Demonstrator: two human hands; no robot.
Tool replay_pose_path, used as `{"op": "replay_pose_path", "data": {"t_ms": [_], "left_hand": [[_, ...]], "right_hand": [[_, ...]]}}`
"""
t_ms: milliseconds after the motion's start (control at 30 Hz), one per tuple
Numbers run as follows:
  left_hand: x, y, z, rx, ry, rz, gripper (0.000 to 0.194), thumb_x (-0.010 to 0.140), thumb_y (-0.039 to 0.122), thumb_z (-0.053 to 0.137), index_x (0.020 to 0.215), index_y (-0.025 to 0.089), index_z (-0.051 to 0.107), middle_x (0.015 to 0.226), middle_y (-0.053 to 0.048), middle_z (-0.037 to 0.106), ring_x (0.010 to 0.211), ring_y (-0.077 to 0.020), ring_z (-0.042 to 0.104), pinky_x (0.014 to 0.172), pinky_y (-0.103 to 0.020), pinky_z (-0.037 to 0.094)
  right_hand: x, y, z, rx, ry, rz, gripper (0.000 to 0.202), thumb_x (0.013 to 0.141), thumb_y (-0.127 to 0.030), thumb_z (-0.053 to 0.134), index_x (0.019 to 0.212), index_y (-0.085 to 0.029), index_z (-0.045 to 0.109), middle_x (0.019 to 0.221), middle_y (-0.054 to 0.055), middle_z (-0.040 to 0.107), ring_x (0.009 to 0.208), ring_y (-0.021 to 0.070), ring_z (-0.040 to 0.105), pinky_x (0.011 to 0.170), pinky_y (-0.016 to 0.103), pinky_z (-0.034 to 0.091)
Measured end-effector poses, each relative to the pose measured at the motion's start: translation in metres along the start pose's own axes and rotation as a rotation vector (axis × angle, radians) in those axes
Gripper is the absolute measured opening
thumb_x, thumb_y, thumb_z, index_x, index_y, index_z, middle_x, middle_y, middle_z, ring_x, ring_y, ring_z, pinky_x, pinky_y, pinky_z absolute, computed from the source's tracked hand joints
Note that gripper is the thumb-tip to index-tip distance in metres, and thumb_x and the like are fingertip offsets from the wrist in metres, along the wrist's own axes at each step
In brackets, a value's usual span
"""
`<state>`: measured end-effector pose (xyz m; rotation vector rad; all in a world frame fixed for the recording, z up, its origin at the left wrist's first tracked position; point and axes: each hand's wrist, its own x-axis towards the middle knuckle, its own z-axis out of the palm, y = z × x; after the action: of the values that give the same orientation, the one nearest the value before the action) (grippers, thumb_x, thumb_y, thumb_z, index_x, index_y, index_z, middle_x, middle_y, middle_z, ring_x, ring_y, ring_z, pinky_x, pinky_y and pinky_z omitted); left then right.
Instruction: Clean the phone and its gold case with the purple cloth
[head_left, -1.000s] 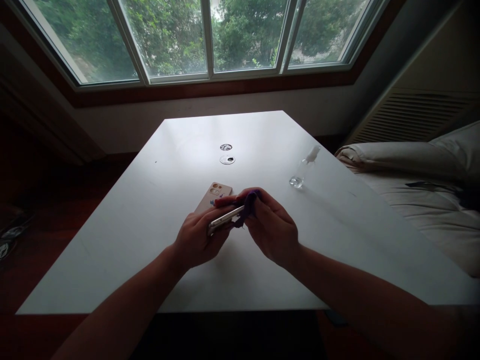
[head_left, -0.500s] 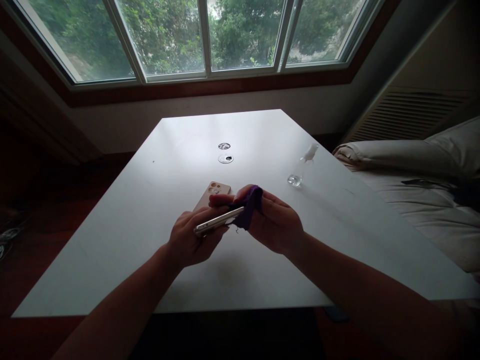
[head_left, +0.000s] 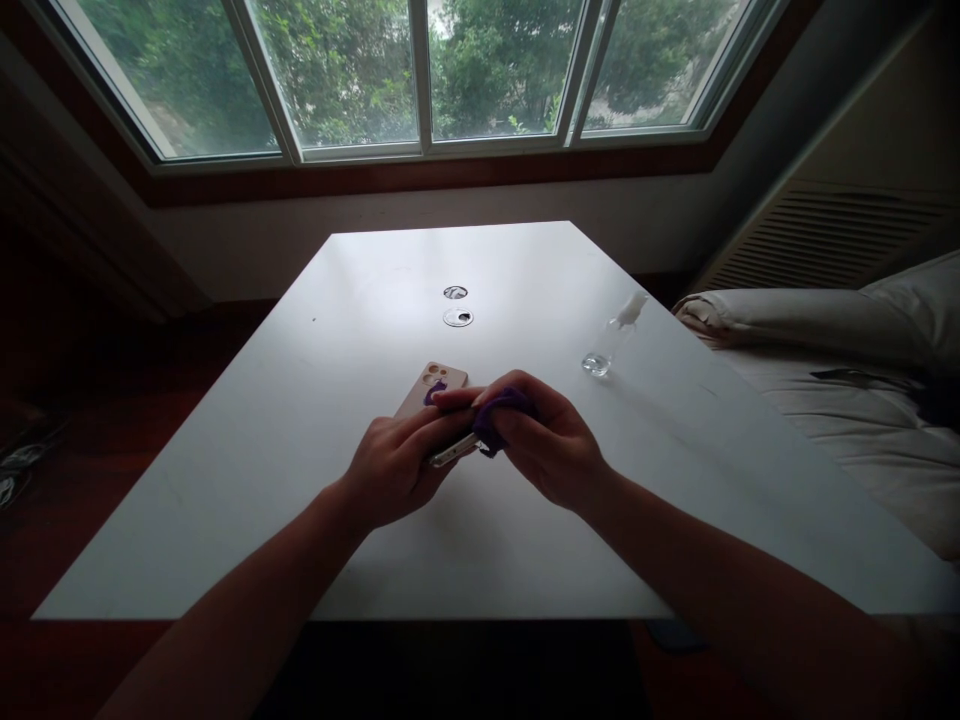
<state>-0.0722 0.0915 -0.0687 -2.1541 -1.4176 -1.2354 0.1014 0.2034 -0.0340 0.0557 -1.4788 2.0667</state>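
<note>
My left hand (head_left: pixel 397 460) is closed round a smartphone (head_left: pixel 454 452), held edge-on above the table; only part of its pale edge shows between the hands. A purple cloth (head_left: pixel 498 418) is pinched in my right hand (head_left: pixel 555 435) and wraps over the phone's right end. The fingertips of both hands meet there, hiding most of the phone. Just behind my left hand lies a beige phone case (head_left: pixel 421 388) with camera cut-outs, and a bit of purple shows on it.
A clear spray bottle (head_left: pixel 609 340) lies tilted or stands on the white table (head_left: pixel 225 480) to the right. Two small round pieces (head_left: pixel 458 317) rest farther back. Beyond the table's right edge is a pale cushioned seat (head_left: pixel 810 400), and a window (head_left: pixel 360 80) is ahead.
My right hand has closed and folded the purple cloth over the phone's end, where the cloth hung looser before. The phone is now more hidden. The whole view has shifted slightly.
</note>
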Motion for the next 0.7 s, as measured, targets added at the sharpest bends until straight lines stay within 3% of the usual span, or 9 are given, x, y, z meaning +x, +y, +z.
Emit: {"op": "replay_pose_path", "data": {"t_ms": [167, 333, 533, 700], "left_hand": [[0.0029, 0.0012, -0.0016, 0.147, -0.029, 0.045, 0.04, 0.093, 0.021, 0.062, 0.132, 0.019, 0.057, 0.116, -0.012, 0.076, 0.079, -0.0206, 0.076, 0.061, -0.027, 0.057], [0.0066, 0.0036, -0.0028, 0.217, -0.051, 0.071, 0.04, 0.096, 0.022, 0.057, 0.136, 0.017, 0.055, 0.112, -0.012, 0.076, 0.078, -0.0209, 0.075, 0.058, -0.026, 0.057], [0.0045, 0.0002, -0.0007, 0.193, -0.111, 0.029, 0.05, 0.098, 0.02, 0.056, 0.147, 0.02, 0.046, 0.124, -0.014, 0.072, 0.087, -0.0211, 0.076, 0.061, -0.026, 0.058], [0.0045, -0.0018, -0.0006, 0.195, -0.107, 0.018, 0.048, 0.097, 0.02, 0.058, 0.144, 0.02, 0.049, 0.126, -0.015, 0.072, 0.091, -0.0222, 0.076, 0.062, -0.026, 0.059]], "right_hand": [[0.0, 0.0014, 0.0007, -0.029, -0.041, 0.006, 0.009, 0.092, -0.025, 0.071, 0.1, -0.025, 0.067, 0.122, 0.008, 0.075, 0.121, 0.0255, 0.064, 0.105, 0.051, 0.05], [0.0029, -0.0012, 0.0006, -0.086, -0.062, 0.012, 0.013, 0.089, -0.026, 0.076, 0.096, -0.025, 0.066, 0.121, 0.008, 0.074, 0.135, 0.0251, 0.055, 0.115, 0.053, 0.04], [0.0034, 0.001, 0.0002, -0.139, -0.032, 0.031, 0.025, 0.082, -0.024, 0.083, 0.097, -0.026, 0.062, 0.126, 0.006, 0.071, 0.143, 0.0233, 0.046, 0.122, 0.052, 0.031], [0.0019, 0.0038, 0.0002, -0.056, -0.022, 0.057, 0.019, 0.088, -0.024, 0.077, 0.095, -0.025, 0.059, 0.131, 0.007, 0.069, 0.136, 0.0237, 0.054, 0.115, 0.052, 0.043]]}}
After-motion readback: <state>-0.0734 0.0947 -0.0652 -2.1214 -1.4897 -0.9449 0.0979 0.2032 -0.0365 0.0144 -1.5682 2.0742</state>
